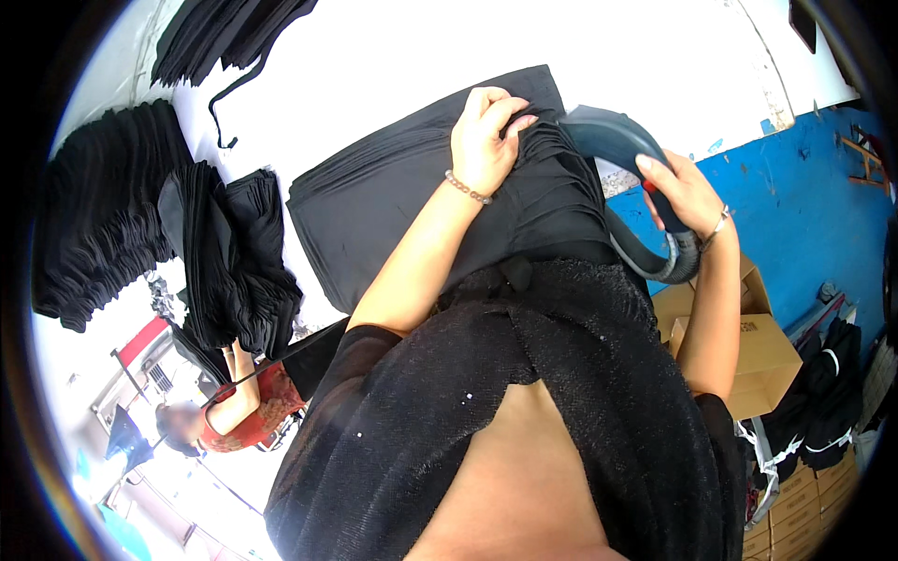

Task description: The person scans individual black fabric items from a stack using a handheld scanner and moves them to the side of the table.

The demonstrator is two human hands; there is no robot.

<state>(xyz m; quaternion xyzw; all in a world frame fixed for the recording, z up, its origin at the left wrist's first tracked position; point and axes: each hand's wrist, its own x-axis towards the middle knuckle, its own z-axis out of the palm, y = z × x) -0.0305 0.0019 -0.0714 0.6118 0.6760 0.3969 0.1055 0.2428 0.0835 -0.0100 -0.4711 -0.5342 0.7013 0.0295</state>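
Note:
A stack of folded black garments (393,206), likely trousers, lies on the white table in front of me, its layers fanned along the right side. My left hand (488,131) rests on the upper part of the stack. Its fingers curl together at a fold of the black cloth; the fingertips are partly hidden. In my right hand (686,198), wrapped fingers grip a dark curved vacuum hose handle (613,133) with a small red part near the thumb. The handle's wide end reaches the stack's right edge. A ribbed hose bends below the hand.
More black garment stacks stand at the left (108,206) and far left of the white table (393,56). Cardboard boxes (762,360) sit at lower right beside a blue surface (776,206). At lower left, another person in red (253,407) has a hand near black cloth.

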